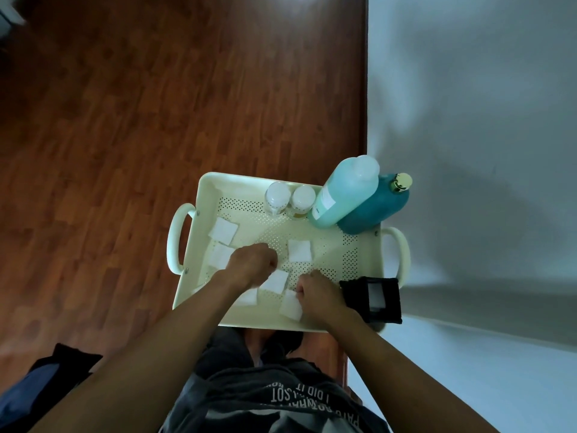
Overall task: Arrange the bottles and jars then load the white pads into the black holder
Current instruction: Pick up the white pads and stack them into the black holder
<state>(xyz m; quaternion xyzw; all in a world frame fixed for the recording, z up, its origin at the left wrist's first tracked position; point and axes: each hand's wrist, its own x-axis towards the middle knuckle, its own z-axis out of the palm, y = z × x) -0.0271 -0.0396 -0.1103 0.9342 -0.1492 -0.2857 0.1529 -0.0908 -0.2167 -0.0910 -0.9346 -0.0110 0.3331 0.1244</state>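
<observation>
Six thin square white pads lie loose on the perforated floor of the cream plastic tray (199,189). The pad being worked on (291,306) sits at about six o'clock, its upper edge under the right hand (317,292), whose fingers are curled down onto it, apparently pinching it; the grip itself is hidden. The left hand (253,260) is closed into a loose fist at the tray's centre, between a pad at nine o'clock (221,256) and one just below it (275,281); whether it holds anything I cannot tell.

The black rectangular holder (371,300) rests on the tray's rim at four o'clock, right beside the right hand, probably for a short carry.

Two small clear jars (288,198), a pale turquoise bottle (343,192) and a dark teal bottle with a gold cap (379,204) are bunched from twelve to two o'clock, likely to free the floor for picking.

The tray sits on a narrow wooden worktop (338,354) above reddish wood flooring (125,135), with a white wall (468,89) at three o'clock.
</observation>
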